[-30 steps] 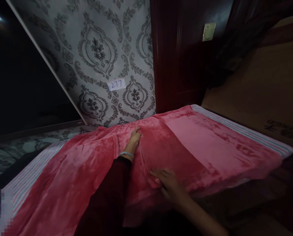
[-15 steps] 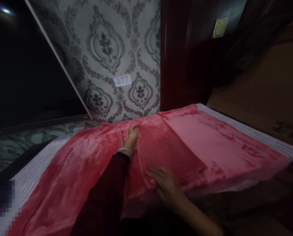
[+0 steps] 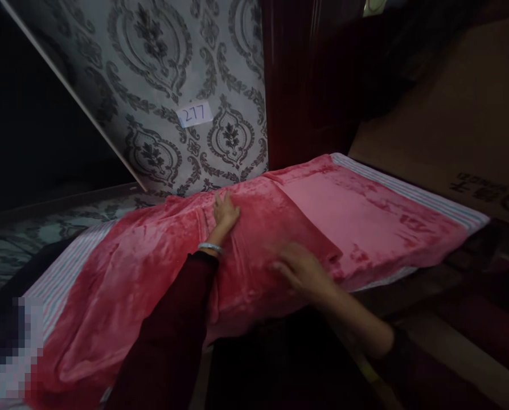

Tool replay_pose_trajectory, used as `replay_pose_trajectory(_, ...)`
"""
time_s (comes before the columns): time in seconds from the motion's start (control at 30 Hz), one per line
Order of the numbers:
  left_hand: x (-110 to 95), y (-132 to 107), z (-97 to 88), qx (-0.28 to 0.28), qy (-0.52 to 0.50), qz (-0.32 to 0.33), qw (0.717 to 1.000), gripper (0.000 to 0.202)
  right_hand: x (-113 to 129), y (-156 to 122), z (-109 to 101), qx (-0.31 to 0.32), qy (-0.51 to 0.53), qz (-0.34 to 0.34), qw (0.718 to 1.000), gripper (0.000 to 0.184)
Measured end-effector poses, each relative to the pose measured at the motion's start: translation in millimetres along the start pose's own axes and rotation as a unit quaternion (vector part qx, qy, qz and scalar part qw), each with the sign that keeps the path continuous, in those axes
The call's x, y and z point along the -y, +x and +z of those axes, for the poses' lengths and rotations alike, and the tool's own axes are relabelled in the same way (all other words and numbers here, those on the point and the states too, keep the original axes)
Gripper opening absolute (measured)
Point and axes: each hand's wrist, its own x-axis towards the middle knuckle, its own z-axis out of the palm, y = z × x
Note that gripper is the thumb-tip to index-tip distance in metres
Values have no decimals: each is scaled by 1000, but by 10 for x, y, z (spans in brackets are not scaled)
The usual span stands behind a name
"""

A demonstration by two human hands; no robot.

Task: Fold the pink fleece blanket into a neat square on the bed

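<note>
A pinkish-red plush blanket (image 3: pixel 122 290) lies over the striped surface, with a folded panel (image 3: pixel 275 216) across its middle. My left hand (image 3: pixel 225 212) rests on the panel's left side near the far edge, its fingers spread and nothing held. A bracelet (image 3: pixel 210 247) circles that wrist. Over the near part of the panel, my right hand (image 3: pixel 303 270) has its thumb apart from the fingers. Its fingertips are blurred, and nothing shows in its grasp. To the right of the panel, a smoother pink area of the blanket lies flat.
Striped cloth (image 3: pixel 412 191) shows along the right end, and more at the left. Behind stand a patterned wall (image 3: pixel 233 62) with a paper label (image 3: pixel 195 114) reading 277, and a dark red door (image 3: pixel 301 85). A cardboard box (image 3: pixel 463 114) stands on the right.
My left hand has let go of the panel's edge and spread its fingers. My right hand has moved off the near corner, rightward and up over the panel. The view has shifted.
</note>
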Motion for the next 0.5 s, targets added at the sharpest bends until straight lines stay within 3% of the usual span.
replay_pose_trajectory(0.1,-245,-43,38,75,134,70,986,70,-360,156,-222,-41,-115,54,991,56)
replay_pose_trajectory(0.17,-307,-91,78,123,179,77,973,70,-578,189,-229,-20,-192,82,978,61)
replay_pose_trajectory(0.33,-83,-196,133,191,187,4,964,74,-899,-29,67,100,-281,99,949,58)
replay_pose_trajectory(0.4,3,-181,134,184,137,-21,973,73,-945,-121,143,99,-283,101,949,57)
replay_pose_trajectory(0.5,57,-80,128,118,18,-79,990,66,-894,-178,183,81,-256,104,958,55)
